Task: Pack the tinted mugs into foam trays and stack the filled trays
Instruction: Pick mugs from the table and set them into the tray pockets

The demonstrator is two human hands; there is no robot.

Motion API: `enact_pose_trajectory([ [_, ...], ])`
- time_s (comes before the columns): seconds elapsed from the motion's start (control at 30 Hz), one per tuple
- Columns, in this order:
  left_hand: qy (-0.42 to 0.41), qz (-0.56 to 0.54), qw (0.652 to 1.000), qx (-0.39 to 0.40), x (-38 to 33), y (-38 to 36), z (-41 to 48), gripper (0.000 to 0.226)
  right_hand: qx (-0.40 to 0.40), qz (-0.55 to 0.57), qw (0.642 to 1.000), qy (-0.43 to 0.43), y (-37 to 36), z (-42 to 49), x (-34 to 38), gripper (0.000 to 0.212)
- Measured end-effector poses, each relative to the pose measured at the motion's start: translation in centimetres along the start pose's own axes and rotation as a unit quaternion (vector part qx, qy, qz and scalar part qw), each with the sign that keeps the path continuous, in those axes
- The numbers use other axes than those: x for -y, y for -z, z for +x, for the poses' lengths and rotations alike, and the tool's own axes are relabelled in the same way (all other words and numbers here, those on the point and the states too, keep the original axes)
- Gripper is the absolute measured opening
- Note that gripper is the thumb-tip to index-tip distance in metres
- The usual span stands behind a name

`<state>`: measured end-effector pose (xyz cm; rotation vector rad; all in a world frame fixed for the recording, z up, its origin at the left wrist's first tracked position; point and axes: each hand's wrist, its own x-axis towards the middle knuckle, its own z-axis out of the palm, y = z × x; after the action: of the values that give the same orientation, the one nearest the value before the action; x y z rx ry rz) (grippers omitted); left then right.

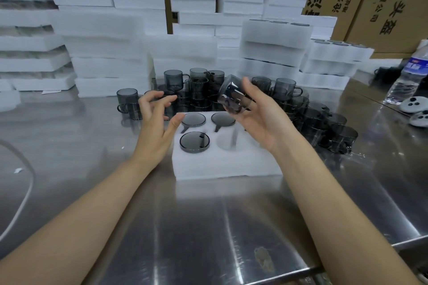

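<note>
A white foam tray (222, 164) sits mid-tabletop (185, 227) with three tinted mugs seated in its pockets: two in the far row (193, 120) (223, 119) and one in the near row at the left (194, 142). The near pocket beside that one (228, 143) holds nothing, and the tray's right end is hidden behind the right hand (260, 119). That hand grips a fourth mug (235, 98) above the tray's far right part, tilted, with the thumb against its right side and the other fingers curled behind and under it. The left hand (155, 126) hovers over the tray's left edge, its fingers spread wide and lightly bent, holding nothing and well apart from the held mug. Behind the tray, toward the far edge, stands a crowd of loose mugs (199, 90) — overlapping too much to count exactly. Near the far right corner are two stacks of foam trays (273, 48) (333, 62) with dark mug rims showing along their tops. At the right edge stand one water bottle (407, 78) and two white controllers (414, 104) (420, 118).
</note>
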<state>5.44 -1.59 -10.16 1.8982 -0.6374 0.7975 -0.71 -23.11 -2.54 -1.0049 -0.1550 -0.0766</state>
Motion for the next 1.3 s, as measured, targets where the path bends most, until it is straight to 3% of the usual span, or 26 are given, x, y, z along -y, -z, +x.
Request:
enact_pose_trajectory([
  [0.17,0.004,0.004,1.000,0.005,-0.2,0.1,-0.1,0.044,0.033,-0.156,0.987,0.020,0.9,-0.1,0.5,0.014],
  [0.27,0.007,0.003,1.000,0.008,-0.3,0.1,0.0,0.038,0.098,-0.214,0.972,0.025,1.5,-0.5,1.6,0.041],
  [0.37,0.007,0.002,1.000,0.011,-0.4,0.1,-0.1,0.034,0.135,-0.264,0.954,0.038,1.6,-0.9,2.3,0.055],
  [0.57,0.004,0.000,1.000,0.017,-0.6,0.0,0.0,0.031,0.164,-0.418,0.893,0.040,1.3,-1.4,1.8,0.054],
  [0.83,0.004,0.003,1.000,0.021,-0.7,0.0,0.1,0.028,0.250,-0.487,0.836,0.041,2.2,-2.2,3.1,0.058],
  [1.1,0.008,0.009,1.000,0.027,-0.6,0.0,0.0,0.025,0.259,-0.537,0.803,-0.001,2.4,-2.0,3.0,0.053],
  [1.3,0.011,0.007,0.999,0.029,-0.5,0.0,0.0,0.023,0.179,-0.552,0.814,0.031,1.8,-1.5,1.6,0.037],
])
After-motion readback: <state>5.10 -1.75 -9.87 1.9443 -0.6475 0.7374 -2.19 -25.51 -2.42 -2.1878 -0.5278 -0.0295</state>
